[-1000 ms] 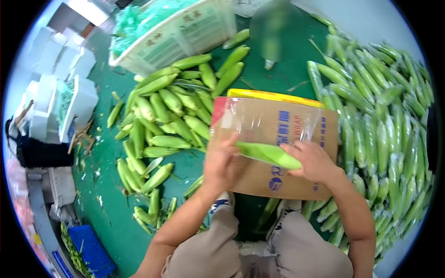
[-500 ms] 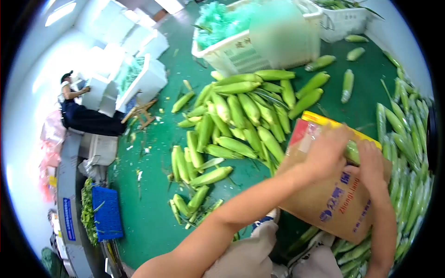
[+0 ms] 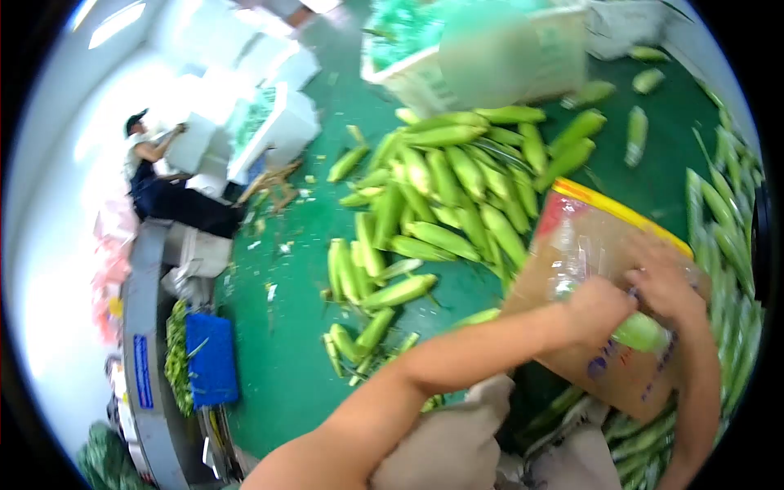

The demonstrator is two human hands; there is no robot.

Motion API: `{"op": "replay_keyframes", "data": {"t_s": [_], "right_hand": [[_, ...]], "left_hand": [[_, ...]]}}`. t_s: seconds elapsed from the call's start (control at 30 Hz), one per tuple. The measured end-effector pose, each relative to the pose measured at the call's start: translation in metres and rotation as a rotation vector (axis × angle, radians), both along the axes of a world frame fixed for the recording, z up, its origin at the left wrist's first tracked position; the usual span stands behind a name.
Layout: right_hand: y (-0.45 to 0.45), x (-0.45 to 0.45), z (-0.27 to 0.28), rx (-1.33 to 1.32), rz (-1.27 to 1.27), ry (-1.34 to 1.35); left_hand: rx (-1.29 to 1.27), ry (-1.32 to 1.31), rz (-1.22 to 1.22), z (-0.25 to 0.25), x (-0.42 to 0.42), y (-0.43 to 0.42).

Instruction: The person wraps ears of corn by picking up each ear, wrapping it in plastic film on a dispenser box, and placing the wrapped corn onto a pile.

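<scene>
A flat piece of printed cardboard [image 3: 563,331] with a yellow edge lies across my lap. Over it, my left hand [image 3: 600,310] is closed around an ear of corn [image 3: 641,333], whose pale green end sticks out toward the lower right. Shiny clear plastic [image 3: 563,282] shows on the other side of that hand. Just above the corn is my right hand [image 3: 663,282], close to my left; its fingers are smeared by motion, and whether they pinch anything cannot be made out.
A heap of unwrapped corn [image 3: 457,188] lies on the green floor ahead. Rows of plastic-wrapped corn [image 3: 731,269] line the right side. A white crate [image 3: 506,69] holds green netting. At the far left a person [image 3: 163,175] works beside white boxes, near a blue basket [image 3: 211,359].
My hands have moved down over the cardboard, and the corn's end now shows below them. My left hand has closed into a fist. The whole view has shifted slightly.
</scene>
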State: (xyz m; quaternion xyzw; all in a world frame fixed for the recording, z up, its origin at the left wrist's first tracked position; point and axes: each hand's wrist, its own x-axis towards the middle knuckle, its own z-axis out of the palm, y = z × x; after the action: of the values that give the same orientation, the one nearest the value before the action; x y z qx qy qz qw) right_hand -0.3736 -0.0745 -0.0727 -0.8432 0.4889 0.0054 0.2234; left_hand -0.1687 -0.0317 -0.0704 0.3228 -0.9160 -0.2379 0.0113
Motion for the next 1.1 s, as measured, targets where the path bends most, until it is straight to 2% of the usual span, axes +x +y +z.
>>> {"op": "replay_keyframes", "data": {"t_s": [0.03,0.07,0.1,0.13,0.17,0.2,0.23,0.27,0.3,0.33,0.4,0.47,0.53,0.57,0.6,0.63,0.67,0.7,0.77,0.8,0.87,0.9,0.93,0.97,1.03,1.07,1.1], "right_hand": [[0.008,0.007,-0.002,-0.048,0.037,0.029],[0.018,0.012,-0.01,-0.087,0.07,0.057],[0.022,0.008,-0.021,-0.107,0.073,0.052],[0.02,0.003,-0.03,-0.143,0.09,0.043],[0.02,0.001,-0.032,-0.15,0.08,0.04],[0.022,0.002,-0.034,-0.16,0.063,0.026],[0.02,0.001,-0.04,-0.22,0.066,0.032],[0.02,0.0,-0.046,-0.277,0.074,0.037],[0.024,-0.001,-0.048,-0.338,0.082,0.042],[0.035,0.002,-0.039,-0.227,0.108,-0.008],[0.072,0.013,-0.002,0.001,0.147,-0.119],[0.138,0.017,0.029,0.32,0.147,-0.177],[0.186,0.017,0.005,0.584,0.21,-0.456],[0.203,0.025,-0.011,0.736,0.153,-0.517],[0.222,0.032,-0.042,0.626,0.088,-0.584],[0.216,0.044,-0.041,0.863,-0.003,-0.735],[0.217,0.052,-0.04,0.827,-0.129,-0.858],[0.22,0.063,-0.049,0.719,-0.173,-1.003],[0.203,0.066,-0.043,0.667,-0.195,-1.052],[0.198,0.071,-0.036,0.632,-0.222,-1.141],[0.191,0.071,0.004,0.968,-0.449,-1.421],[0.19,0.064,0.007,1.097,-0.523,-1.433],[0.19,0.059,0.009,1.222,-0.609,-1.442],[0.191,0.055,-0.032,1.263,-0.562,-1.383],[0.179,-0.035,-0.023,0.855,-0.765,-1.095],[0.163,-0.092,-0.014,0.608,-0.911,-0.942],[0.141,-0.137,-0.011,0.413,-1.017,-0.915]], "left_hand": [[0.102,0.037,0.006,0.021,0.006,0.004],[0.122,0.142,-0.031,0.007,0.009,0.011],[0.183,-0.084,-0.082,0.019,0.014,0.02],[0.253,-0.123,-0.073,0.011,0.016,0.036],[0.433,-0.17,-0.202,0.009,0.022,0.05],[0.603,-0.054,-0.255,0.005,0.031,0.073],[0.834,-0.275,-0.342,0.005,0.031,0.098],[0.995,-0.316,-0.472,-0.009,0.038,0.12],[1.237,-0.228,-0.682,-0.042,0.053,0.146],[1.226,-0.375,-0.653,-0.032,0.06,0.148],[1.188,-0.151,-0.582,-0.047,0.085,0.15],[1.15,-0.165,-0.39,0.008,0.086,0.114],[0.941,0.056,-0.307,0.016,0.104,0.096],[0.824,0.169,-0.274,0.038,0.106,0.079],[0.694,0.29,-0.201,0.045,0.116,0.072],[0.735,0.334,-0.023,0.062,0.116,0.065],[0.63,0.427,0.077,0.063,0.118,0.06],[0.485,0.588,0.2,0.067,0.11,0.061],[0.524,1.126,0.72,-0.028,0.127,0.057],[0.826,1.512,0.919,0.01,0.072,0.073],[1.101,1.481,0.711,0.0,0.038,0.095],[1.091,1.385,0.903,-0.019,0.045,0.086],[1.129,1.275,0.824,-0.041,0.057,0.082],[0.906,1.028,0.611,-0.045,0.065,0.072],[0.296,0.627,0.255,-0.047,0.084,0.056],[0.202,0.467,0.548,-0.051,0.107,0.057],[0.101,0.496,0.909,-0.082,0.138,0.046]]}}
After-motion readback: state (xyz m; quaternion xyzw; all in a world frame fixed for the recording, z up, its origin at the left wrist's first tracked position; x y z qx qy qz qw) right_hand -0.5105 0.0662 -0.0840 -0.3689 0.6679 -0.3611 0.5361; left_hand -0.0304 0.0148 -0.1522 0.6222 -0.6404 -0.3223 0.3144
